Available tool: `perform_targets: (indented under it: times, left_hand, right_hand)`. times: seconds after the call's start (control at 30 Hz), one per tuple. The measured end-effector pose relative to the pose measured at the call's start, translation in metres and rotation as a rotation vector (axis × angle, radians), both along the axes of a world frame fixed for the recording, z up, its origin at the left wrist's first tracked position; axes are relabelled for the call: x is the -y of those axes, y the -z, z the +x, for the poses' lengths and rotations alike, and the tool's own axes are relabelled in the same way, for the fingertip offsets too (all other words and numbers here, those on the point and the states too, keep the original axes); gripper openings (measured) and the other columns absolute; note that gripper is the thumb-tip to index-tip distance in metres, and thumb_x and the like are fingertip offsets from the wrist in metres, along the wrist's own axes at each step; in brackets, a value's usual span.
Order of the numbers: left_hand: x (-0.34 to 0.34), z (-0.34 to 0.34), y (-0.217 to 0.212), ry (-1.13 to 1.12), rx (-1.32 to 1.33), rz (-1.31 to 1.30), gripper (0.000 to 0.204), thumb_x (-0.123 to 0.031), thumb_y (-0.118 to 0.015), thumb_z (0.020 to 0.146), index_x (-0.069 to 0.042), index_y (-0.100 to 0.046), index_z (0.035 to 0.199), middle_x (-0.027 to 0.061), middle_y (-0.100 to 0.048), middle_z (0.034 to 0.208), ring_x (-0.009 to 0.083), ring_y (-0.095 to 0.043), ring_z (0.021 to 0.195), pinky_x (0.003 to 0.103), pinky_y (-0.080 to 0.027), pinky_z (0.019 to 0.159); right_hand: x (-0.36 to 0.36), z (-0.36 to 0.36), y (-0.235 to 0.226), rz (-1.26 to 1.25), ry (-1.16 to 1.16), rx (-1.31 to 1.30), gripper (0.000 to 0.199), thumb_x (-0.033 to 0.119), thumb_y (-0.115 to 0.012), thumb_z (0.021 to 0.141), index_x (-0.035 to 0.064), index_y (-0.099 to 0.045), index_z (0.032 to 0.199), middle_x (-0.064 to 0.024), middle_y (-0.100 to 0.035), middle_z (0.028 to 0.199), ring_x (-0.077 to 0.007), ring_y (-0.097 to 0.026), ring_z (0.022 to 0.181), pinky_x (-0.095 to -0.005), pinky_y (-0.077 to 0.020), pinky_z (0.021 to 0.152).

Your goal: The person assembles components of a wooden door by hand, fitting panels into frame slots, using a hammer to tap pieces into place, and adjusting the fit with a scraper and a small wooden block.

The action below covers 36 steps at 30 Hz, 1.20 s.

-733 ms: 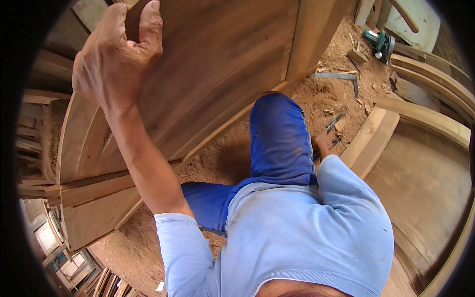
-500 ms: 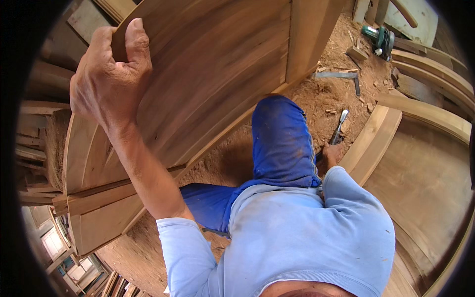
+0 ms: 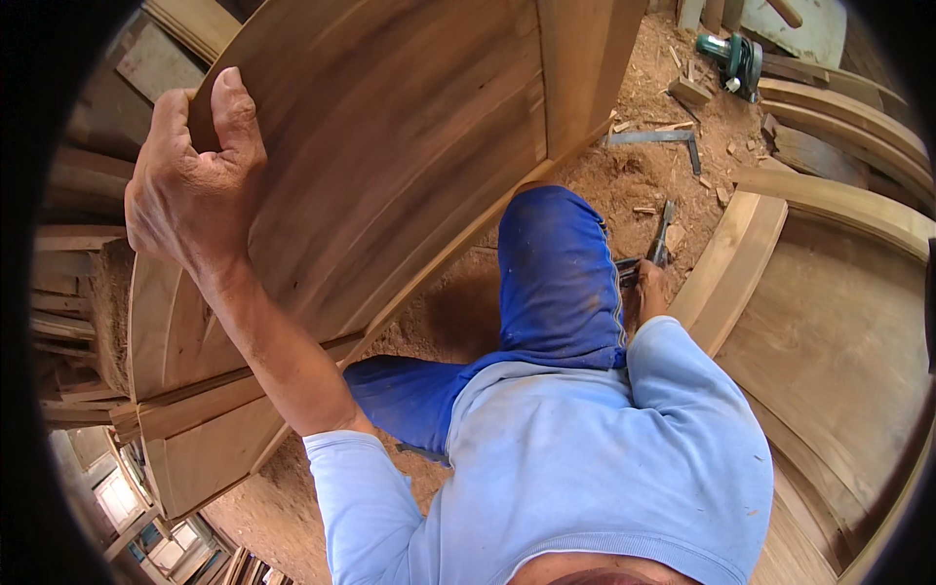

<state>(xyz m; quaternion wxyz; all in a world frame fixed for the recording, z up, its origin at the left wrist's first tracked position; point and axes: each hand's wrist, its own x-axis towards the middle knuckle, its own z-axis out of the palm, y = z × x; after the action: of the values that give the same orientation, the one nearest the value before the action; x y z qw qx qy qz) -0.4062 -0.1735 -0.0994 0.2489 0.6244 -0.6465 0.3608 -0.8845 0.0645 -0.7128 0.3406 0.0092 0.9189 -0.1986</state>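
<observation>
My left hand (image 3: 195,180) is closed over the upper edge of a large wooden panel (image 3: 390,156), its thumb on the near face. The framed panel stands tilted on edge along my left side. Beside my right knee, my right hand (image 3: 653,291), partly hidden by the sleeve and leg, is wrapped round a chisel (image 3: 663,234). Its metal end points away from me. Another dark tool (image 3: 627,265) shows between that hand and my blue trousers; its kind is not clear.
A metal try square (image 3: 653,137) lies on the shaving-covered floor (image 3: 595,200). Beyond it sit a wood block (image 3: 690,91) and a green power tool (image 3: 731,63). Another framed wooden panel (image 3: 829,312) lies at right, near curved wooden pieces (image 3: 848,122). Stacked lumber (image 3: 73,322) stands at far left.
The chisel has turned in my right hand, its blade now darker and no longer shining. My left hand keeps its hold on the panel. The view has shifted slightly.
</observation>
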Motion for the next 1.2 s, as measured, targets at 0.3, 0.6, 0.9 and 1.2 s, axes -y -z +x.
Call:
perform_targets:
  times: [0.3,0.6,0.9,1.2]
  left_hand:
    - [-0.003,0.007,0.009,0.04,0.018,-0.037,0.043,-0.065,-0.067,0.088,-0.023,-0.075,0.089,0.004,-0.067,0.059,0.0253,-0.067,0.057,0.038,-0.044,0.05]
    - [0.0,-0.008,0.007,0.028,-0.003,0.004,0.041,-0.063,-0.065,0.09,-0.023,-0.072,0.089,0.0076,-0.072,0.071,0.0311,-0.07,0.068,0.041,-0.049,0.058]
    - [0.005,-0.013,0.005,0.33,-0.02,-0.168,0.029,-0.042,-0.068,0.088,-0.014,-0.07,0.081,0.01,-0.067,0.066,0.0313,-0.066,0.059,0.044,-0.051,0.056]
    - [-0.019,0.021,-0.004,0.444,-0.2,-0.214,0.03,-0.035,-0.077,0.076,-0.009,-0.065,0.083,0.0113,-0.066,0.067,0.0318,-0.068,0.068,0.045,-0.051,0.071]
  right_hand:
    - [0.132,-0.083,-0.117,-0.205,-0.435,-0.417,0.041,0.037,-0.073,0.076,-0.0012,-0.075,0.092,-0.0194,-0.074,0.084,-0.03,-0.073,0.076,-0.0432,-0.0539,0.065]
    - [0.163,-0.067,-0.144,-0.435,0.054,-0.077,0.049,0.046,-0.074,0.087,-0.0031,-0.067,0.084,-0.0116,-0.07,0.074,-0.0204,-0.065,0.058,-0.037,-0.0504,0.053]
    - [0.187,-0.091,-0.111,-0.28,-0.563,-0.615,0.072,0.063,-0.069,0.085,0.0003,-0.067,0.121,-0.0252,-0.071,0.117,-0.0424,-0.066,0.114,-0.051,-0.0497,0.094]
    - [0.273,0.182,-0.516,-1.769,-0.971,-0.815,0.034,0.021,-0.059,0.105,-0.0006,-0.062,0.132,-0.0134,-0.068,0.123,-0.0235,-0.064,0.112,-0.0361,-0.0498,0.1]
